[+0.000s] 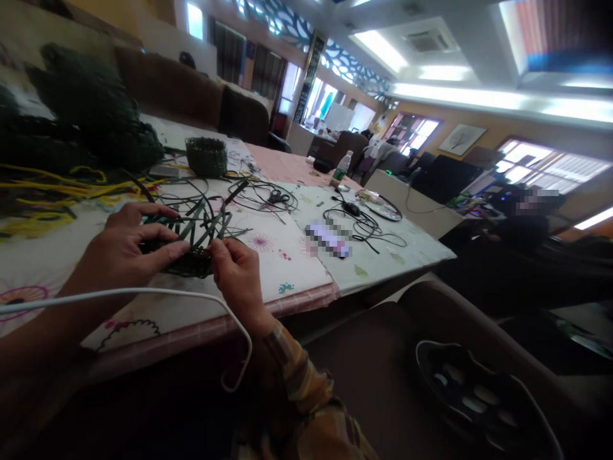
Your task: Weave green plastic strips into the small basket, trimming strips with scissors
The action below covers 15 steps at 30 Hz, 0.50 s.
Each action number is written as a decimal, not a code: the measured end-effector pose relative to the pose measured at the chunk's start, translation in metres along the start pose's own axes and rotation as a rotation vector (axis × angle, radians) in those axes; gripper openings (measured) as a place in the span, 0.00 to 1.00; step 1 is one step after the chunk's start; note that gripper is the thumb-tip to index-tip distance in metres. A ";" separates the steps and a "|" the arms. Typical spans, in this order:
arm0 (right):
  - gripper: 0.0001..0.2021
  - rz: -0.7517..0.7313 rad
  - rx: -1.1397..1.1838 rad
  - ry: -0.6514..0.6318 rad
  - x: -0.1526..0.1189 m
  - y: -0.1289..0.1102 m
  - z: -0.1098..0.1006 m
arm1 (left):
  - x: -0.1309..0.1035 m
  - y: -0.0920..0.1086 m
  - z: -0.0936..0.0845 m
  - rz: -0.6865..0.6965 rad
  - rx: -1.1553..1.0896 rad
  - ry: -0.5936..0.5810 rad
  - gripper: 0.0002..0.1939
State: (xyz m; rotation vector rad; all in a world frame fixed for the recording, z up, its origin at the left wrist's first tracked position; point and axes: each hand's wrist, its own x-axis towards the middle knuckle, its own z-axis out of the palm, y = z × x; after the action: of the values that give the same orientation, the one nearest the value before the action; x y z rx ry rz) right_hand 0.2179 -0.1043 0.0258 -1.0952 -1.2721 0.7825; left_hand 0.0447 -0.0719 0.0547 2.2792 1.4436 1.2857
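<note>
A half-woven basket of dark green strips [194, 263] sits low over the near part of the table, its loose strip ends standing up and crossing each other. My left hand [127, 246] wraps the basket's left side, fingers over the far edge and thumb along the near one. At the near right edge, my right hand [238, 275] is closed in a pinch; the strip between its fingertips is mostly hidden. Just beyond stands a woven green basket [207, 158], upright. Scissors with dark handles [278, 197] lie among loose dark strips to the right.
A big heap of dark green woven pieces [90, 108] and yellow strips [43, 198] occupy the left. A white cable [143, 291] crosses before my wrists. Rightward are a blurred-out flat object [329, 239], black cables [352, 209] and a bottle [341, 168]. Someone [527, 223] sits at far right.
</note>
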 end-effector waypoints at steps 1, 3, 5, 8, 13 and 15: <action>0.18 -0.005 0.003 0.008 0.000 0.000 0.000 | 0.000 0.001 0.000 -0.002 0.003 -0.002 0.21; 0.14 0.006 0.050 0.006 0.001 -0.001 0.002 | -0.001 0.002 0.001 -0.006 0.007 -0.004 0.21; 0.13 0.080 0.156 -0.015 0.002 -0.005 0.004 | 0.000 0.002 0.000 -0.013 0.008 -0.007 0.22; 0.15 0.291 0.466 -0.098 0.003 -0.014 0.004 | 0.002 0.000 -0.002 -0.030 0.012 -0.015 0.22; 0.15 0.454 0.863 -0.171 0.004 -0.021 0.005 | 0.002 -0.002 -0.001 0.004 0.001 0.012 0.21; 0.17 0.474 0.887 -0.150 0.004 -0.019 0.008 | 0.000 -0.001 0.001 0.020 0.002 0.031 0.21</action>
State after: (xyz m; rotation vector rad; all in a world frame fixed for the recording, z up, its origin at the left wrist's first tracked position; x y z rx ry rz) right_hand 0.2091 -0.1051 0.0451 -0.5954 -0.6285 1.6130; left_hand 0.0447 -0.0715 0.0534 2.2908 1.4363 1.3317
